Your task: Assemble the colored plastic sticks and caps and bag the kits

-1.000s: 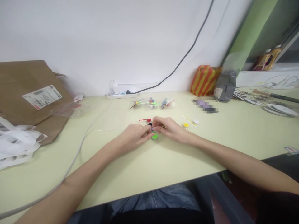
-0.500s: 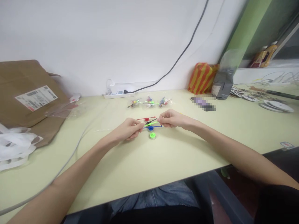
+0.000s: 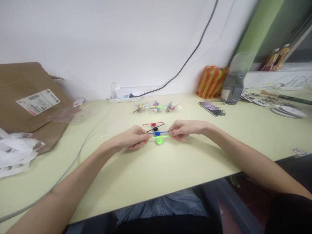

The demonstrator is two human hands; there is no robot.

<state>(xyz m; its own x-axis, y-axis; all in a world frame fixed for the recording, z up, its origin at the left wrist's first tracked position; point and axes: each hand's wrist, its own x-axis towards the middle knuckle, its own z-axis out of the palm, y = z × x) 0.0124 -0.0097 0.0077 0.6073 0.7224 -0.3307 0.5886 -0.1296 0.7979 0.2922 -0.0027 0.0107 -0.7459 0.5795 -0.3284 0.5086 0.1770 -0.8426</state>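
A thin bright-green spinner arrow (image 3: 163, 136) stretches between my two hands, just above a round green spinner base (image 3: 159, 142). My left hand (image 3: 136, 138) pinches its left end with thumb and fingers. The right end is in the closed fingertips of my right hand (image 3: 181, 130). Behind it lie a blue spinner (image 3: 157, 134), a black spinner (image 3: 155, 129) and a red spinner (image 3: 153, 124), each with an arrow across a round base. My fingertips hide the tips of the green arrow.
Clear bags of coloured spinner parts (image 3: 157, 106) lie near a power strip (image 3: 122, 99) at the wall. A brown paper package (image 3: 14, 94) stands left, with a grey cable (image 3: 73, 164) nearby. Right are a phone (image 3: 212, 108), a striped bag (image 3: 211, 82) and white discs (image 3: 290, 110).
Both hands have moved the green arrow toward me, from over the black and blue spinners to the green base. The arrow is now nearly level instead of slanted.
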